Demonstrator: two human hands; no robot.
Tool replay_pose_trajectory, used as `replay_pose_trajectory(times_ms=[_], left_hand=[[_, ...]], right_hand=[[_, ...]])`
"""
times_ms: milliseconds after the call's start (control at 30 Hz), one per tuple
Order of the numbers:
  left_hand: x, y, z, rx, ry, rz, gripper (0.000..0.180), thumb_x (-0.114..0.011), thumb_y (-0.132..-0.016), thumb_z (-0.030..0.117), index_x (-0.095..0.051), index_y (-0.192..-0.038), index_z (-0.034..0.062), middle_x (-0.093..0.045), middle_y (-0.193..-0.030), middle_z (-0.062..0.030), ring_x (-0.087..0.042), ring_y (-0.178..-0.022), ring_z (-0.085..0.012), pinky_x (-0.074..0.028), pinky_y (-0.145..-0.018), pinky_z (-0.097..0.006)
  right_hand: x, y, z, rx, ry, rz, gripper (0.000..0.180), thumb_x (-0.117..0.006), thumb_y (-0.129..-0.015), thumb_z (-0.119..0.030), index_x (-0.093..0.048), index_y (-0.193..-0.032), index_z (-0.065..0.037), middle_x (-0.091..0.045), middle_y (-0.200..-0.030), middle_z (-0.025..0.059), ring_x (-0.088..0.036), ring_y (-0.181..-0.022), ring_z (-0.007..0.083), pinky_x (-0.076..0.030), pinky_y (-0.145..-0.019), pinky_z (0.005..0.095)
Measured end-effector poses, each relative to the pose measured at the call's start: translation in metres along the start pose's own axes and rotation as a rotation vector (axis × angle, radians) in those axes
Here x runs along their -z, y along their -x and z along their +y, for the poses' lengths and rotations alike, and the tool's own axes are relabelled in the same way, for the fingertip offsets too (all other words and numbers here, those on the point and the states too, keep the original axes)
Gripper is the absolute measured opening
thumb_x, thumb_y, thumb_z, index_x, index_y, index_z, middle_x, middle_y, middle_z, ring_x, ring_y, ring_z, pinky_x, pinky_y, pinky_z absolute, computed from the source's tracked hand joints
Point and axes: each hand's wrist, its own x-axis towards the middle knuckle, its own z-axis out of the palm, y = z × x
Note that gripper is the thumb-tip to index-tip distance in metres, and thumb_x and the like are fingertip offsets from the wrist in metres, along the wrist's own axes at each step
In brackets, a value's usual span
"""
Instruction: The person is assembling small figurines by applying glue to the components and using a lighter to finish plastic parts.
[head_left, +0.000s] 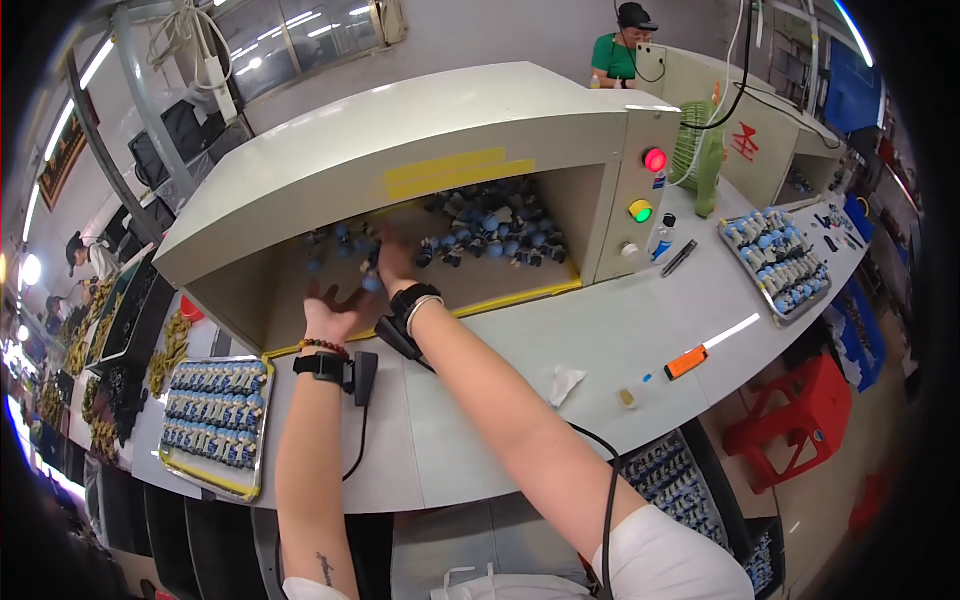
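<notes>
Both my hands reach into the opening of a large cream box-shaped machine (400, 120). My left hand (335, 312) is low at the front of the opening, fingers spread, holding nothing I can see. Just right of it and farther in, my right hand (394, 258) is beside small blue, white and dark figurines (345, 242); its fingers are blurred and partly hidden, so a grip on one does not show. More figurines lie heaped (490, 225) inside to the right. Black straps with small devices sit on both wrists, plus a beaded bracelet on the left.
Trays of figurines stand left (213, 415) and right (775, 262) on the white table (470, 400). An orange-handled tool (686, 363), a black pen (680, 258), a small bottle (663, 238) and a green fan (705, 150) lie right. Below are a red stool (790, 425) and another tray (675, 485).
</notes>
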Motion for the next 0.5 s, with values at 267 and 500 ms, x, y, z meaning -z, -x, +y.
replay_pose_trajectory(times_ms=[267, 500], left_hand=[[0.009, -0.034, 0.010, -0.339, 0.003, -0.183, 0.045, -0.049, -0.084, 0.027, -0.035, -0.125, 0.0143, -0.039, -0.121, -0.0108, -0.045, -0.106, -0.0291, -0.040, -0.090, -0.040], [0.000, 0.059, -0.061, -0.770, -1.163, -0.445, 0.038, -0.049, -0.081, 0.006, -0.042, -0.119, 0.0055, -0.049, -0.109, -0.0065, -0.045, -0.103, -0.0172, -0.034, -0.090, -0.029]], right_hand=[[0.044, 0.068, -0.054, -0.094, -0.500, 0.171, 0.046, -0.038, -0.089, -0.034, -0.043, -0.121, -0.002, -0.036, -0.130, 0.0155, -0.034, -0.119, 0.0271, -0.025, -0.098, 0.0341], [0.148, 0.241, -0.114, -0.123, -1.129, -0.303, 0.033, -0.047, -0.085, -0.014, -0.042, -0.116, -0.003, -0.045, -0.113, 0.0063, -0.040, -0.106, 0.0146, -0.031, -0.092, 0.0270]])
